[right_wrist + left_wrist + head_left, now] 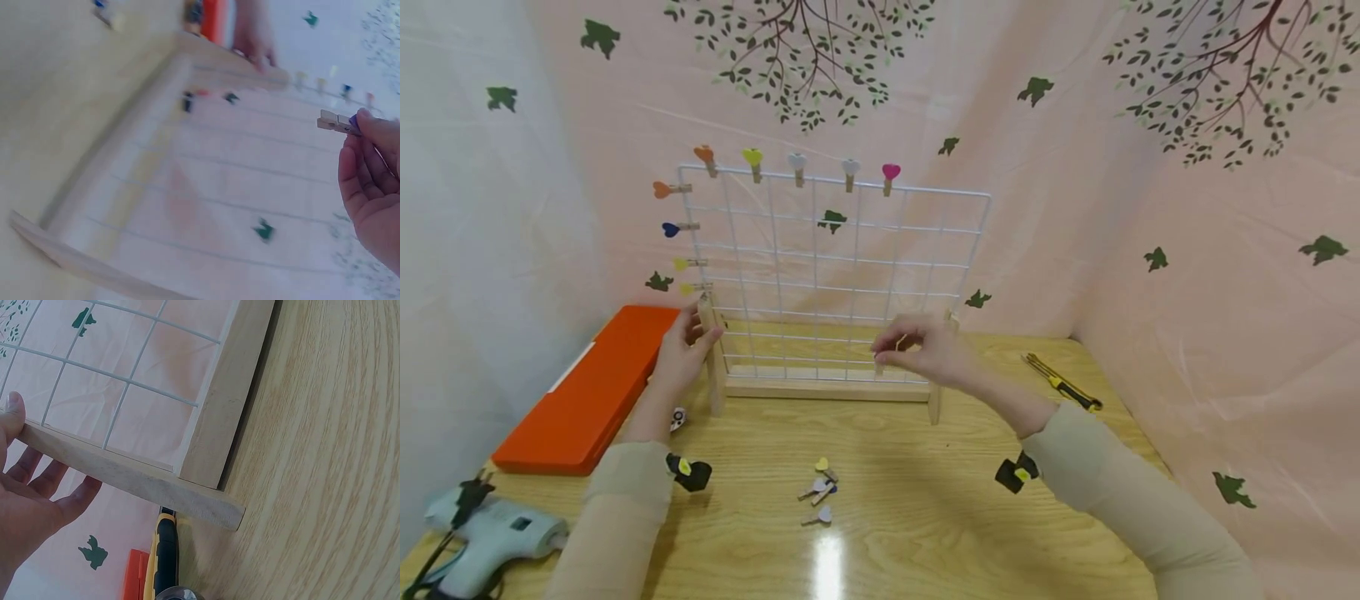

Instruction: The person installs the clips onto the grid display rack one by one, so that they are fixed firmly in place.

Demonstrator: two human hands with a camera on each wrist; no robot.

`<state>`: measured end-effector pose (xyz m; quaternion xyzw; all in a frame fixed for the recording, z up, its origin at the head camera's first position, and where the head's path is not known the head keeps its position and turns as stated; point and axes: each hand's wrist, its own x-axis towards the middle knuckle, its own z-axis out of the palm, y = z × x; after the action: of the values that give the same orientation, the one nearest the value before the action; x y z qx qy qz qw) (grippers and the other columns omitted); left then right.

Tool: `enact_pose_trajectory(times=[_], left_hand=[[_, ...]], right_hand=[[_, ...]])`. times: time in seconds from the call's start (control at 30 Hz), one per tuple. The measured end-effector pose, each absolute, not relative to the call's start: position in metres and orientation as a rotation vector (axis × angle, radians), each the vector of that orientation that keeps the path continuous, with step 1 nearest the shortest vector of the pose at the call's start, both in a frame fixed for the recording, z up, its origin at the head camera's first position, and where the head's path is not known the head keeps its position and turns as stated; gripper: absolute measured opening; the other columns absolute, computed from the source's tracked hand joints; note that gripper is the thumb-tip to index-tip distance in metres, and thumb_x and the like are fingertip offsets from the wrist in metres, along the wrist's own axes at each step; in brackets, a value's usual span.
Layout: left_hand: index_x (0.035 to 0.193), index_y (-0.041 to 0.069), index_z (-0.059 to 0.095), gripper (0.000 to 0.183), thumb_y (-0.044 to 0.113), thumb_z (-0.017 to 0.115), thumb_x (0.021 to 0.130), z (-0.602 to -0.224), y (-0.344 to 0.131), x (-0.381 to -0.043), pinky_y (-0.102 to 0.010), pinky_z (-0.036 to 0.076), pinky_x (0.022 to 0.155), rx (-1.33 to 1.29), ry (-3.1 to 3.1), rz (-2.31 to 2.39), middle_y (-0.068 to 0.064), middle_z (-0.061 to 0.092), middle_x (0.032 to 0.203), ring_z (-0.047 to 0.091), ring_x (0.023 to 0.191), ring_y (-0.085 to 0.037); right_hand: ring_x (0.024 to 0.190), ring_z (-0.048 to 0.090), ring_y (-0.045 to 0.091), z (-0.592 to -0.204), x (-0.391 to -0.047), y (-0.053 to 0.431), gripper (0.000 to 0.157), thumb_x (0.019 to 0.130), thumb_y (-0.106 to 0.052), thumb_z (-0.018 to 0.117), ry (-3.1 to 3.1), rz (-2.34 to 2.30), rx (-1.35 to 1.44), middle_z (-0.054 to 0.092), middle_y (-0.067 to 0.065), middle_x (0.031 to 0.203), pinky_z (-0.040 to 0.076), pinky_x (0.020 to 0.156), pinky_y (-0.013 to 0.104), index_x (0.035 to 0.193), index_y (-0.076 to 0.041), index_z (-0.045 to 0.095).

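A white wire grid [940, 191] stands upright in a wooden stand [827, 389]. My left hand [681, 354] grips the stand's left post [131, 472], thumb on one side and fingers on the other. In front of the lower right of the grid, my right hand [925, 354] pinches a small wooden clothespin [334, 122] by its purple-blue end, its bare wooden end pointing away from the fingers. Heart-topped clothespins in orange [703, 154], yellow, white and pink [891, 172] line the top wire; several more run down the left edge, including a dark blue one [671, 229].
A small pile of heart clothespins [823, 492] lies on the table at the front middle. An orange case [587, 392] and a glue gun [505, 521] are at left. Yellow-black pliers or a cutter [1063, 385] lie at right. Printed curtains hang behind.
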<state>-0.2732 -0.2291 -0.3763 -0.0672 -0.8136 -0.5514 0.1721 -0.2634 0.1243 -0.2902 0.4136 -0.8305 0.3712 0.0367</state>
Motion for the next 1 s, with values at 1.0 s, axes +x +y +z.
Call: enact_pose_trajectory(times=[1.0], left_hand=[[0.140, 0.016, 0.025, 0.056, 0.025, 0.049, 0.091, -0.394, -0.241, -0.288, -0.056, 0.039, 0.088, -0.187, -2.327, -1.548, -0.023, 0.040, 0.128, 0.043, 0.114, -0.039]], right_hand=[[0.077, 0.063, 0.009, -0.131, -0.310, 0.143, 0.018, 0.078, -0.012, 0.066, -2.227, 0.968, 0.857, 0.067, 0.012, 0.090, 0.050, 0.073, 0.017, 0.089, 0.002, 0.069]])
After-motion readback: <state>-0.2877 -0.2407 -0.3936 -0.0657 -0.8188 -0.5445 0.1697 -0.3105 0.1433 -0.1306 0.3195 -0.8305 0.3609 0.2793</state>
